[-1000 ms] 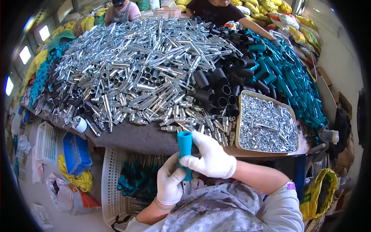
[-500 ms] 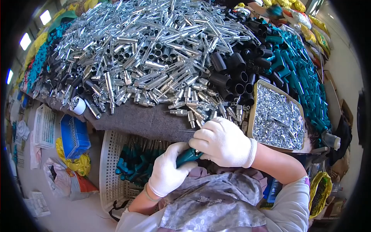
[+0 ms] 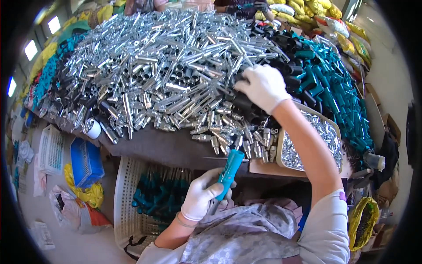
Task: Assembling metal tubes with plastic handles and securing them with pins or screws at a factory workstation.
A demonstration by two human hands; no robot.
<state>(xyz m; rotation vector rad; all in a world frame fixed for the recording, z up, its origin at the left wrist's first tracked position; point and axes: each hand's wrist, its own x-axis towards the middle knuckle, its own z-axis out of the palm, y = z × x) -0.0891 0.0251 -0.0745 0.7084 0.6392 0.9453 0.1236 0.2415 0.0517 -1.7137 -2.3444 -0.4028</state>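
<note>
My left hand (image 3: pixel 202 196), in a white knit glove, is closed around a teal plastic tool handle (image 3: pixel 231 169) with a metal piece at its lower end. The handle stands tilted above my lap, at the table's near edge. My right hand (image 3: pixel 263 87), gloved too, is stretched out over the black tubes (image 3: pixel 246 104), at the border with the metal parts. Its fingers are bent, with a gap between thumb and fingers; nothing shows in it. A large heap of shiny metal tubes and rods (image 3: pixel 176 57) covers the table. Short metal couplings (image 3: pixel 215 130) lie along its near side.
A tray (image 3: pixel 281 160) of small metal pieces sits under my right forearm. Teal handles (image 3: pixel 336 92) are piled at right. A white basket (image 3: pixel 121 202) with teal-handled tools stands below the table, left of me. Blue crates (image 3: pixel 86 158) are further left. Other people's hands (image 3: pixel 261 6) show across the table.
My right hand has left the teal handle and moved forward over the black tubes. My left hand still holds the handle, now turned more upright and in fuller view.
</note>
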